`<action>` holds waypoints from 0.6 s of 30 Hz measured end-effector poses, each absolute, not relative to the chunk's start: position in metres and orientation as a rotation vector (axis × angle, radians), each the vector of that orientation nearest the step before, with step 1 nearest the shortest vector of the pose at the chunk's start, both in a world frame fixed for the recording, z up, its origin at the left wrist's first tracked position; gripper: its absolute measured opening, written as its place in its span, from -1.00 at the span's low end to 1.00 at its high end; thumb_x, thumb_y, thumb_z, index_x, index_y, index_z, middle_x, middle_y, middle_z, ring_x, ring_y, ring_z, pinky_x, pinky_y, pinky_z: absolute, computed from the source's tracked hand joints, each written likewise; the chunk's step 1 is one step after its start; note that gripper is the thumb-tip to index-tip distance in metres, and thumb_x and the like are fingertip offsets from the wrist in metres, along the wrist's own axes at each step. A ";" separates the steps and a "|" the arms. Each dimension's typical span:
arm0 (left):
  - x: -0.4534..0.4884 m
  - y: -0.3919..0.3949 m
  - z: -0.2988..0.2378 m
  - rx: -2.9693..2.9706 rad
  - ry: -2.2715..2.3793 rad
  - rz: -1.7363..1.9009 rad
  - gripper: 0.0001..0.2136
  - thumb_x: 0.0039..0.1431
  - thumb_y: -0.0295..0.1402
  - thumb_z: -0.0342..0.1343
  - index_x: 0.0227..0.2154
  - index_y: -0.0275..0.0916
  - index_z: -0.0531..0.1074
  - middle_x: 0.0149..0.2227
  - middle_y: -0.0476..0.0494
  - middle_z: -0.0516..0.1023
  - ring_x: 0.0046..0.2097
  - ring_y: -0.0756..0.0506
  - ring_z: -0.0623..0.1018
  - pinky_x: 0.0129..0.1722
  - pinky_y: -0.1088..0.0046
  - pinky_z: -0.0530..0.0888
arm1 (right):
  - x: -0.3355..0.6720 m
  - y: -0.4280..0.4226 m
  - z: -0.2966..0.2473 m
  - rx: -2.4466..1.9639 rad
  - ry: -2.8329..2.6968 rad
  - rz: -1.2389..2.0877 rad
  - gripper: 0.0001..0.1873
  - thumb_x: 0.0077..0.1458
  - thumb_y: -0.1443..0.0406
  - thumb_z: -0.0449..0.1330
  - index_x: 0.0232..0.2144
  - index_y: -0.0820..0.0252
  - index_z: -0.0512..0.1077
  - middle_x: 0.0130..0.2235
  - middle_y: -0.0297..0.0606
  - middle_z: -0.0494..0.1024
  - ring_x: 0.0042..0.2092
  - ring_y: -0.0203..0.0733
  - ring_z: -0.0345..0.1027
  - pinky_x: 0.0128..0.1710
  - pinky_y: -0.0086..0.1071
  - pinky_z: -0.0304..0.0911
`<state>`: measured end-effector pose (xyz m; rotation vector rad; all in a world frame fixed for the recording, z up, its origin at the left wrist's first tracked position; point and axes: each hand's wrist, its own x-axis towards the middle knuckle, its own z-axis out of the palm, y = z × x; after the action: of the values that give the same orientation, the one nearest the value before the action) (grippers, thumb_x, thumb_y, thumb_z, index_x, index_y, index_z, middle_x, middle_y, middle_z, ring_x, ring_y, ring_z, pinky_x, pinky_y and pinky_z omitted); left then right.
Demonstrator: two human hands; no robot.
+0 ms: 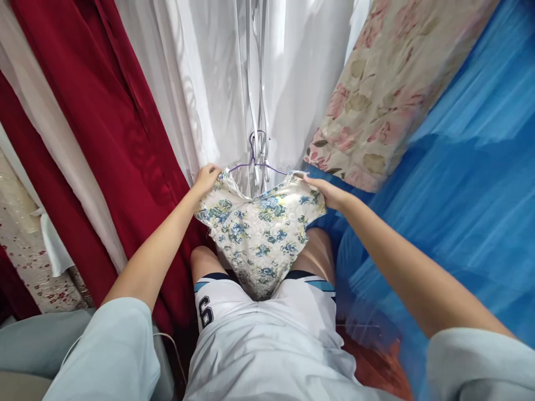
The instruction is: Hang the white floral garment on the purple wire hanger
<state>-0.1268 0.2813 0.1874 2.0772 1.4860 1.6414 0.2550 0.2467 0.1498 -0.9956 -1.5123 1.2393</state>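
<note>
Both left hand and right hand pinch a white, blue-flowered cloth top mid-frame between fingers; uneven tugging could unseat its thin purple hanger.

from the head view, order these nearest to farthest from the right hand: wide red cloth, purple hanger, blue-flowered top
From the right hand:
1. Blue-flowered top: held in that hand
2. Purple hanger: at the top's neckline, between the hands
3. Wide red cloth: on the left, beyond the left hand

There are two hands, one floral top and one purple hanger.
</note>
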 end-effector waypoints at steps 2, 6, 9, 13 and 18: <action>-0.126 0.270 0.184 2.212 1.417 1.587 -0.74 0.21 -0.20 0.04 -0.49 -0.26 0.38 -0.48 -0.03 0.41 -0.38 -0.04 0.37 -0.31 0.48 0.29 | 0.262 0.241 0.134 -0.968 -1.454 1.045 -0.50 -0.18 -0.10 0.39 -0.43 0.19 0.47 -0.43 -0.20 0.58 -0.44 -0.11 0.43 -0.45 -0.30 0.36; -0.127 0.255 0.194 2.436 1.398 1.576 -0.76 0.24 -0.21 0.03 -0.40 -0.26 0.44 -0.37 -0.08 0.51 -0.32 -0.06 0.42 -0.27 0.48 0.29 | 0.255 0.238 0.153 -0.848 -1.393 0.715 -0.50 -0.11 -0.13 0.32 -0.52 0.17 0.40 -0.54 -0.30 0.46 -0.51 -0.21 0.29 -0.54 -0.37 0.21; -0.130 0.250 0.202 2.598 1.540 1.589 -0.81 0.29 -0.27 -0.03 -0.32 -0.24 0.42 -0.35 -0.13 0.49 -0.29 -0.11 0.43 -0.25 0.45 0.26 | 0.232 0.234 0.196 -0.805 -1.358 0.675 -0.51 -0.08 -0.12 0.31 -0.55 0.15 0.36 -0.56 -0.29 0.42 -0.50 -0.20 0.29 -0.54 -0.37 0.18; -0.138 0.241 0.190 2.503 1.753 1.673 -0.95 0.18 -0.41 0.03 -0.31 -0.23 0.36 -0.41 -0.11 0.40 -0.29 -0.14 0.41 -0.26 0.42 0.21 | 0.189 0.197 0.225 -0.673 -1.567 0.793 -0.42 0.05 -0.22 0.15 -0.50 0.17 0.43 -0.50 -0.21 0.48 -0.38 -0.09 0.41 -0.42 -0.31 0.30; -0.131 0.229 0.171 1.760 1.453 2.009 -0.87 0.15 -0.43 -0.12 -0.50 -0.20 0.21 -0.51 -0.03 0.28 -0.34 -0.07 0.36 -0.28 0.44 0.24 | 0.156 0.149 0.188 -0.425 -2.122 0.791 -0.34 0.22 -0.20 -0.06 -0.30 0.19 0.55 -0.30 -0.15 0.60 -0.20 -0.06 0.49 -0.15 -0.21 0.38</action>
<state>-0.1314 0.2293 0.1711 1.7600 1.4530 2.0086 0.1560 0.1488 0.1880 -0.4251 -2.1220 0.7910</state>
